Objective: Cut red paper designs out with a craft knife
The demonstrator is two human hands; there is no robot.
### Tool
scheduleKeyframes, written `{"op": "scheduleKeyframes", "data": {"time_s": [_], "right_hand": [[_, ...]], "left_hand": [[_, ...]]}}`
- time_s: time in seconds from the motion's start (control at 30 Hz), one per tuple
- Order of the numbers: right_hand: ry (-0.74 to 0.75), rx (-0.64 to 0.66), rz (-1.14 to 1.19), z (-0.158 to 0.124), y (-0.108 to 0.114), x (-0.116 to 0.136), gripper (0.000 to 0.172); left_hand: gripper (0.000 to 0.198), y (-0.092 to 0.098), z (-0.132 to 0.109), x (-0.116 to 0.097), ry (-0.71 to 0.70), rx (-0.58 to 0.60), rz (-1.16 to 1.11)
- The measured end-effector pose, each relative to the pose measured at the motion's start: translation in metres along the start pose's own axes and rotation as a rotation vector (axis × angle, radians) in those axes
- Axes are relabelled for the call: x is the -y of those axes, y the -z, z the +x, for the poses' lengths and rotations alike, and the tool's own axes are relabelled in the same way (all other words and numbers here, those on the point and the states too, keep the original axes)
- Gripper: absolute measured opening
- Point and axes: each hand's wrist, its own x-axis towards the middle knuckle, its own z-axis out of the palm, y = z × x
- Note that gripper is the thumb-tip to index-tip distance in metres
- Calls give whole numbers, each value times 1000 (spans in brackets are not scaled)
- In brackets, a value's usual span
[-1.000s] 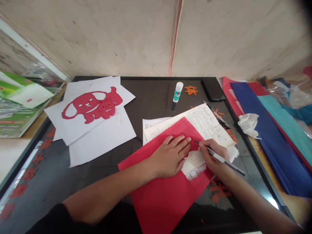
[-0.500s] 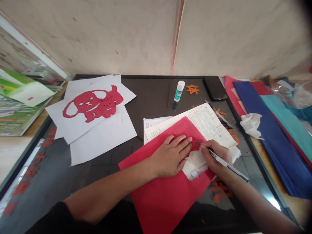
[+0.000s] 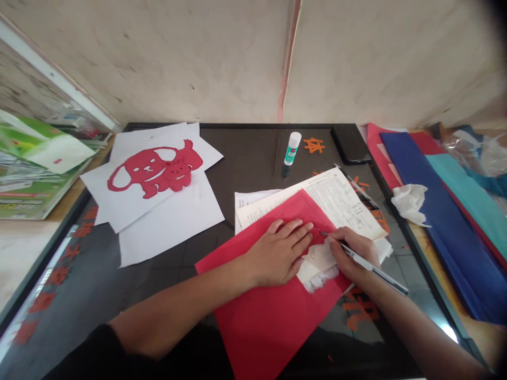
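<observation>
1. Hand status. I read the left hand (image 3: 279,253) as flat on the sheet, fingers extended and spread slightly, gripping nothing. The right hand (image 3: 352,258) has its fingers closed around the shaft of a slim craft knife (image 3: 368,269), held like a pen.
2. Workpiece location. The red paper sheet (image 3: 269,316) lies tilted across the dark work board (image 3: 245,158), partly over a printed document (image 3: 340,203). The left hand pins it just beside the knife tip.
3. Contact point. The knife tip meets the red sheet at the edge of a ragged gap, where white paper (image 3: 319,269) shows. I cannot confirm the exact cut line.
4. Work done. One finished red dog cut-out (image 3: 152,171) lies on white paper sheets (image 3: 170,221), and the gap in the red sheet is open.
5. Work remaining. Most of the red sheet is uncut; the part under the left hand is hidden from me.
6. Nearby items. A glue stick (image 3: 292,149) stands upright near an orange paper character (image 3: 313,145) and a phone (image 3: 350,145). Blue paper (image 3: 423,211) lies to the right.
</observation>
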Motion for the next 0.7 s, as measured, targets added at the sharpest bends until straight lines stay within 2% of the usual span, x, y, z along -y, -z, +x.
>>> {"op": "scheduleKeyframes", "data": {"time_s": [0.27, 0.33, 0.4, 0.47, 0.5, 0.6, 0.7], "right_hand": [[-105, 72, 6, 3, 4, 8, 13], [-148, 11, 38, 1, 6, 6, 15], [-177, -145, 55, 2, 9, 2, 16], [-153, -276, 15, 5, 15, -4, 21], [-117, -288, -37, 8, 18, -7, 22], [-5, -175, -244, 17, 24, -11, 17], [48, -95, -284, 22, 22, -12, 14]], "left_hand": [[56, -1, 0, 0, -18, -15, 11], [55, 0, -1, 0, -37, -42, 13], [51, 4, -3, 2, -46, -111, -1], [46, 12, -3, 5, 15, -215, -32], [44, 17, -2, 7, 84, -250, -62], [43, 30, 6, 14, 309, -247, -171], [48, 36, 18, 21, 389, -206, -227]]}}
